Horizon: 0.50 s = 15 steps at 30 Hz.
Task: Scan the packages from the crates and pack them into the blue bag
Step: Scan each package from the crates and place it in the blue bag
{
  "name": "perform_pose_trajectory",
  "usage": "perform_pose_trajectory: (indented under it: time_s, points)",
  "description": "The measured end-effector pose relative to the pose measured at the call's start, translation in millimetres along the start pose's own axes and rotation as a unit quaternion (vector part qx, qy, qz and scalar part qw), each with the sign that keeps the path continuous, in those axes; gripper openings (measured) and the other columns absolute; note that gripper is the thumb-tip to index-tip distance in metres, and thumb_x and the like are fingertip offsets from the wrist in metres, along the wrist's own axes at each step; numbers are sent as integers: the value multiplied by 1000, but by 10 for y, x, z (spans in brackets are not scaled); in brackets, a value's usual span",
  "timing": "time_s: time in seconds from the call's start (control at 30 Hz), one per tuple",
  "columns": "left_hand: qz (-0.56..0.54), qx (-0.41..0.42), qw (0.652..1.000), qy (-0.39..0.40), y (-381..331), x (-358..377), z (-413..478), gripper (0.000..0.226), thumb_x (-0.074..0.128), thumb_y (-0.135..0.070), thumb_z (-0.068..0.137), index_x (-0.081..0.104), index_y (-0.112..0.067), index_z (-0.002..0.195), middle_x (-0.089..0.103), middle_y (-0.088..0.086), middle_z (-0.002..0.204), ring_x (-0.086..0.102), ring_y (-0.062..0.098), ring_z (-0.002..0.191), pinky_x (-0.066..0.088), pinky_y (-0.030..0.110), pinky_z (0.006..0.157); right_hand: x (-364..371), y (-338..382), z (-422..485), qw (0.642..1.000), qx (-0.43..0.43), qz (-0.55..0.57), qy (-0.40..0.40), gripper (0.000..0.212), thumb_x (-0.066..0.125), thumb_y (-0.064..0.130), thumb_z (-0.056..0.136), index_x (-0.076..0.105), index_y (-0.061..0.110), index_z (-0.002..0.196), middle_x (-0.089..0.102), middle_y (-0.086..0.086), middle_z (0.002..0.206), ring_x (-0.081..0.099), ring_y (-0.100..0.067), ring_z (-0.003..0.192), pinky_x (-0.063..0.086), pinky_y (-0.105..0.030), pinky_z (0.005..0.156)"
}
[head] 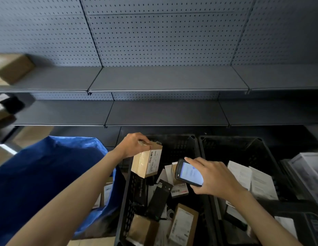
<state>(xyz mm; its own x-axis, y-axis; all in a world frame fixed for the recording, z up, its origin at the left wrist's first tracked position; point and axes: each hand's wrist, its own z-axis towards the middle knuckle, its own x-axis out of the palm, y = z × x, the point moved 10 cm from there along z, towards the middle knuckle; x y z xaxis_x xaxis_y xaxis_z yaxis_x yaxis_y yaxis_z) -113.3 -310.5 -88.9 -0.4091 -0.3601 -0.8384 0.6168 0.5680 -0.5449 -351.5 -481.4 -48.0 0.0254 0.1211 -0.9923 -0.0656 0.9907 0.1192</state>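
Note:
My left hand [132, 145] grips the top of a small cardboard box [145, 161] with a white barcode label, held above the left black crate [179, 144]. My right hand [210, 176] holds a handheld scanner [187, 173] with a lit screen, just right of that box. The left crate holds several packages: brown boxes [183, 226], black sleeves [159, 197] and white labelled packs. The right black crate [243, 148] holds white flat packages [252, 178]. The blue bag [48, 174] stands open at the left, with packages partly visible at its right side.
Grey metal shelves [167, 79] with pegboard backing rise behind the crates. Cardboard boxes [12, 68] sit on the shelves at the far left. A white box [309, 167] and dark equipment lie at the right edge.

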Motion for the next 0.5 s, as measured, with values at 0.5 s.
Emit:
perform_pose_trajectory:
  time_s: [0.5]
  points:
    - [-60,-33,996,-52,545,-752,-619,15,78,-37,89,80,-30,102,72,-15,97,63,-4,88,41,9,73,142,500,334,998,1,49,31,93,67,69,73,38,36,154,57,17,118,64,-7,79,40,-15,56]
